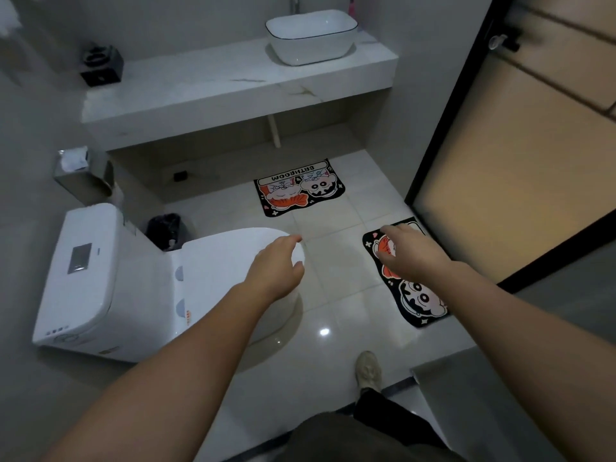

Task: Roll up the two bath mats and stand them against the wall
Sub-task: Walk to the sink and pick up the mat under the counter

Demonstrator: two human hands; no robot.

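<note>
Two black cartoon-print bath mats lie flat on the tiled floor. The far mat (299, 188), lettered "BATHROOM", sits in front of the vanity shelf. The near mat (411, 295) lies beside the glass door, partly hidden by my right arm. My left hand (278, 266) hovers over the toilet lid's front edge, fingers loosely curled, holding nothing. My right hand (411, 250) reaches out above the near mat's far end, fingers apart and empty. Both arms are stretched forward, well above the floor.
A white toilet (126, 278) fills the left side. A marble vanity shelf (233, 91) with a white basin (311, 36) crosses the back. A black bin (165, 230) stands behind the toilet. A frosted glass door (516, 155) bounds the right. My shoe (368, 370) stands on the threshold.
</note>
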